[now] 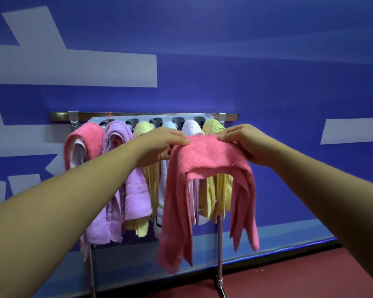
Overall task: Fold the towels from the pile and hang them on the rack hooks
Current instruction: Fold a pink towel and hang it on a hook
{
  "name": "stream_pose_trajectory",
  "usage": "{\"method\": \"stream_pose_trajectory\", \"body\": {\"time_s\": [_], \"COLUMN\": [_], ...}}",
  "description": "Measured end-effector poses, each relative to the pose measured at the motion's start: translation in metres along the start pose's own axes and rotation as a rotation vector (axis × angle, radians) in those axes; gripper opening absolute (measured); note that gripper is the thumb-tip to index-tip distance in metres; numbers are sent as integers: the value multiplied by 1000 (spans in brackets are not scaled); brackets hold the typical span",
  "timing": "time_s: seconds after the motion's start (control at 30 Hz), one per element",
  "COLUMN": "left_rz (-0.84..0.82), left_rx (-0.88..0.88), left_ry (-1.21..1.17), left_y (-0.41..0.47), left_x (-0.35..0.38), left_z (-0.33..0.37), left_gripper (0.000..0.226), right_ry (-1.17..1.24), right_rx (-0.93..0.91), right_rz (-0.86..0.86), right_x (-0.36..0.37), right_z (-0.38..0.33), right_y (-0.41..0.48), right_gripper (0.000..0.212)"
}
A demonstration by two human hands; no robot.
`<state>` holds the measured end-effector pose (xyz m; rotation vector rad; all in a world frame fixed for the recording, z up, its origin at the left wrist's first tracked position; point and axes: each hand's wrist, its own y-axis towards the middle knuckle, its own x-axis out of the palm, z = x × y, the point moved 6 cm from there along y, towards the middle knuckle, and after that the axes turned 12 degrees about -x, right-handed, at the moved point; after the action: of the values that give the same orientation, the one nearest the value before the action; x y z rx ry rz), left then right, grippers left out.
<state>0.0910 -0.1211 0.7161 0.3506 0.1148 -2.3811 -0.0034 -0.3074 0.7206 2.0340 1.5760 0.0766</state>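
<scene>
A folded pink towel (pixel 205 168) hangs between my hands in front of the rack (pixel 138 116), its ends drooping down on both sides. My left hand (pixel 162 145) pinches its top left edge. My right hand (pixel 243 143) pinches its top right edge. Behind it, the rack's grey hook strip (pixel 155 121) carries several hung towels: a pink one (pixel 84 143), a purple one (pixel 125 168), a yellow one (pixel 143 129), a light blue one (pixel 168 125), a white one (pixel 192 127) and another yellow one (pixel 212 126). The hooks themselves are mostly hidden by cloth.
The rack stands on two metal legs (pixel 220 254) against a blue wall (pixel 267 72) with pale shapes painted on it. A dark red floor (pixel 289 274) runs along the bottom right. The towel pile is out of view.
</scene>
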Motion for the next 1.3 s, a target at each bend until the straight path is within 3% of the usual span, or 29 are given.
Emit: {"method": "stream_pose_trajectory", "body": {"time_s": [0.1, 0.23, 0.3, 0.4, 0.5, 0.6, 0.63, 0.7, 0.83, 0.9, 1.0, 1.07, 1.13, 1.2, 1.3], "left_rz": [-31, -74, -35, 70, 230, 404, 453, 468, 457, 489, 572, 604, 596, 555, 559], "left_rx": [30, 45, 62, 105, 130, 153, 133, 77, 46, 111, 202, 198, 160, 161, 224], "left_ry": [-50, -58, -20, 56, 117, 507, 703, 967, 992, 901, 845, 890, 903, 916, 932], "left_y": [27, 67, 87, 117, 147, 167, 169, 173, 181, 184, 189, 193, 195, 193, 181], "left_x": [12, 36, 37, 22, 2, -3, -2, 3, 2, 1, 5, 5, 2, 1, 2], "left_z": [20, 43, 55, 77, 93, 98, 93, 76, 57, 65, 69, 62, 54, 49, 48], "left_gripper": [12, 9, 17, 26, 27, 14, 9, 19, 27, 22, 25, 29, 34, 34, 24], "right_ry": [34, 77, 81, 119, 96, 81, 75, 5, -154, -58, 40, -129, -326, -412, -155], "right_rx": [-6, 65, 95, 129, 158, 148, 139, 166, 278, 218, 71, 56, 68, -31, -219], "right_rz": [79, 200, 222, 187, 179, 250, 278, 275, 145, 189, 443, 415, 296, 277, 320], "right_x": [-28, -67, -81, -86, -86, -90, -90, -85, -78, -82, -95, -85, -71, -68, -64], "right_z": [0, 2, 5, 11, 22, 37, 41, 58, 98, 100, 99, 102, 111, 108, 86], "right_y": [20, 52, 68, 90, 114, 140, 144, 146, 148, 159, 167, 160, 151, 142, 125], "right_gripper": [9, 20, 35, 22, 25, 36, 30, 7, 17, 22, 22, 3, 15, 11, 12]}}
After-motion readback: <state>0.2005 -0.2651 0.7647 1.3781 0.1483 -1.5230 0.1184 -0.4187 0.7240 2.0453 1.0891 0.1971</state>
